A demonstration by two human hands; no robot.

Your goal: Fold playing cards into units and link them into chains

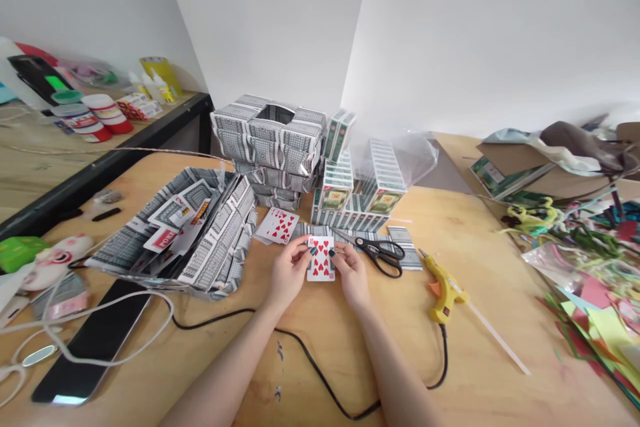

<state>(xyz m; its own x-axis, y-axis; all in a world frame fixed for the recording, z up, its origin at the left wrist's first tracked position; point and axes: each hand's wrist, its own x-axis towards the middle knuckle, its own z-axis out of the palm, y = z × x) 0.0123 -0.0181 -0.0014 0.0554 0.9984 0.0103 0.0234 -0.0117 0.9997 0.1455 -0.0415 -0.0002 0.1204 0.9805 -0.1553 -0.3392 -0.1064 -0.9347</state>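
Both of my hands hold one playing card, a ten of hearts (321,259), face up over the wooden table (310,320). My left hand (289,275) pinches its left edge with closed fingers. My right hand (351,273) pinches its right edge the same way. Another red heart card (278,224) lies face up just beyond, next to more face-down cards. Black scissors (381,252) lie to the right of my right hand. A yellow glue gun (445,285) rests further right, its black cord running under my forearms.
A box built of card backs (270,140) stands at the back, with stacked card packs (353,197) beside it. A woven card panel (185,233) lies left. A phone (93,340) and white cable sit front left. Paper scraps (595,280) crowd the right.
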